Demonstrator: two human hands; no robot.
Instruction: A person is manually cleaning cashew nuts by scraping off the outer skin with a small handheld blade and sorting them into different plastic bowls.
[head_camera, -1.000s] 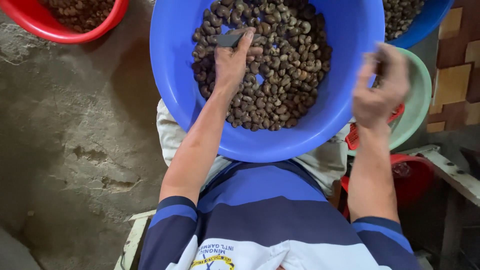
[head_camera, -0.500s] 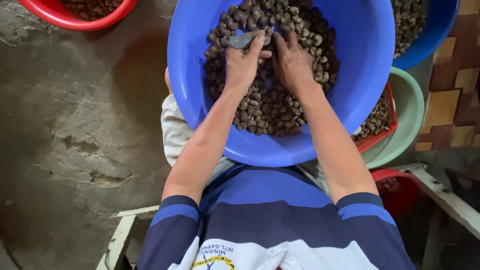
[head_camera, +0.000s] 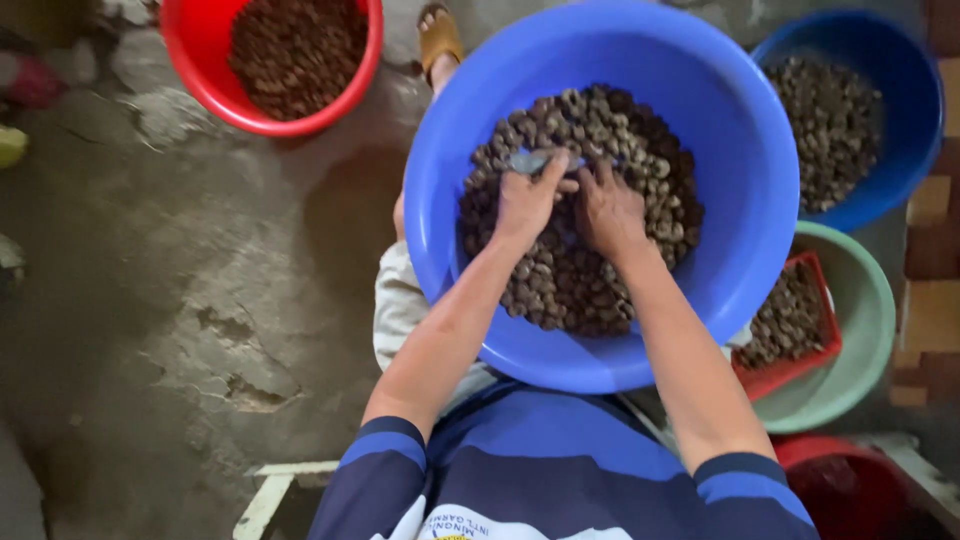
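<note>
1. Both hands now sit together in the middle of the big blue basin, on top of the heap of brown nuts. A second ago the right hand gripped the basin's right rim; half a second ago it had already come in beside the left, and the two stay side by side.
2. The left hand is curled, its fingers closed on a small grey tool that pokes out toward the far side of the heap. It has held that tool through all three pictures.
3. The right hand lies palm down, fingers bent into the nuts just beside the left hand. Whether it pinches a single nut I cannot tell; the fingertips are buried.
4. With the rim let go, the basin rests on the person's lap unsupported by either hand, so the work appears to have passed from steadying the basin to handling nuts with both hands.
5. Around it: a red basin of nuts at the far left of the concrete floor, a darker blue basin at the far right, and a pale green bowl holding a small red tray of nuts at the near right.
</note>
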